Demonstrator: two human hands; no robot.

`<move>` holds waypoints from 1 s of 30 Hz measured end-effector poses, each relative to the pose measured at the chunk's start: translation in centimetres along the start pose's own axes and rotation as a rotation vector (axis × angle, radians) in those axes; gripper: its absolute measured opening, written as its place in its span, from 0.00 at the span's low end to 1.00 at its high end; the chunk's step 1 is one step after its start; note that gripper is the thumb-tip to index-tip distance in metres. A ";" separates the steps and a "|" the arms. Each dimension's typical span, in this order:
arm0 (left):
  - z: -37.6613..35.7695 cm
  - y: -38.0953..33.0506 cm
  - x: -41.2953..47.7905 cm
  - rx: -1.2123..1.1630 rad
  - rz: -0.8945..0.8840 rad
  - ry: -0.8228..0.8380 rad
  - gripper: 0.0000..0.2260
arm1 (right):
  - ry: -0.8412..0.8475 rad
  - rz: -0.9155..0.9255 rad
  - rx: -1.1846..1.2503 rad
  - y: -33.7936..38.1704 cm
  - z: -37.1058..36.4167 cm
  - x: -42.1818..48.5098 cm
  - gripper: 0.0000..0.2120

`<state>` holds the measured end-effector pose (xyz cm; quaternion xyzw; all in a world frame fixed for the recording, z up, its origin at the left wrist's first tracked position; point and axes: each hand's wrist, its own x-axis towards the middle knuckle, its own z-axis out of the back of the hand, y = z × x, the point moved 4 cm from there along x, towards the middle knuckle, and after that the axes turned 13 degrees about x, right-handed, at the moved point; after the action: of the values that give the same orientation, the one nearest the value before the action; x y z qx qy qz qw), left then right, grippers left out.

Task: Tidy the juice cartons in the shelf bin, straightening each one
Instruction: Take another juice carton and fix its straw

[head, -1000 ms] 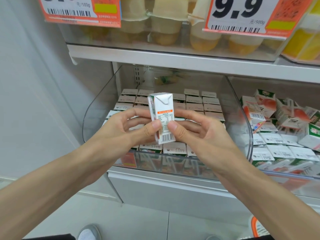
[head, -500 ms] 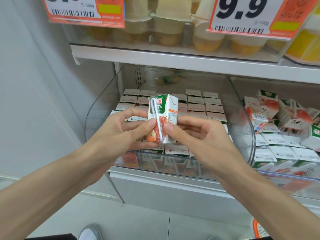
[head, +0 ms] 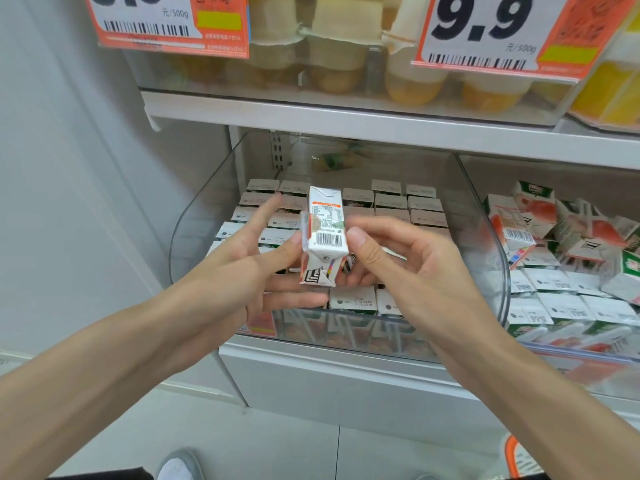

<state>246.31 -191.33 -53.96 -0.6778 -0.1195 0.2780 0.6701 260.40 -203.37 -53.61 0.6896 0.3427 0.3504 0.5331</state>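
the juice carton [head: 325, 230] is held in the air just above the front edge of the shelf bin [head: 346, 336], roughly midway along that edge. its long axis is close to vertical, with the folded bottom tipped toward you and the barcode panel facing you.

your left hand [head: 263, 271] pinches the carton: the thumb is on its left side, the lower fingers pass beneath it, and the index finger is straight and off the carton. your right hand [head: 408, 268] holds the same carton, thumb on its right side, fingers curled behind. the hands sit one to each side, and neither is clearly nearer.

the standing cartons [head: 391, 202] fill the bin in rows, tops up, from the back edge forward. your hands hide the middle of the front rows, so an open slot cannot be confirmed. it probably lies below and just beyond the carton.

judgement: the next move is placement into the bin. bring the long axis fully vertical, square the faces to the row lines, then lower. risk: the tipped bottom may catch on a neighbour's top.

the neighbouring bin [head: 519, 344], to the right, holds cartons in a jumble.
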 end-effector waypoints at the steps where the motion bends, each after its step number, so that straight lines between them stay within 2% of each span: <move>1: -0.1 -0.1 -0.1 -0.014 0.008 0.012 0.31 | 0.011 0.016 -0.028 0.2 0.0 -0.1 0.15; 3: -0.5 -0.1 -0.2 -0.022 0.016 0.058 0.27 | 0.057 0.040 -0.096 0.4 -0.2 -0.1 0.17; 8: -0.5 0.2 0.0 -0.003 0.056 0.050 0.19 | 0.081 -0.011 -0.186 -0.1 -0.4 0.0 0.13; 15: -0.5 0.1 -0.2 -0.014 0.106 0.017 0.22 | 0.082 -0.055 -0.144 -0.5 -0.3 0.0 0.15; 19: -0.5 -0.3 -0.4 0.093 0.048 -0.038 0.19 | 0.088 -0.112 -0.036 -0.4 -0.5 0.2 0.17; 22: -0.6 -0.4 -0.6 0.189 -0.016 -0.088 0.24 | 0.066 -0.110 0.006 -0.1 -0.6 0.2 0.14; 26: -0.3 -0.3 -0.4 0.132 0.002 -0.129 0.29 | -0.009 -0.134 0.089 -0.1 -0.2 0.1 0.13; 30: 0.1 -0.1 -0.2 0.136 0.004 -0.035 0.16 | -0.021 -0.170 0.210 0.0 -0.4 0.1 0.13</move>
<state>246.14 -191.32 -53.81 -0.6262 -0.1105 0.2986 0.7117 260.14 -203.13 -53.54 0.7139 0.4290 0.2588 0.4892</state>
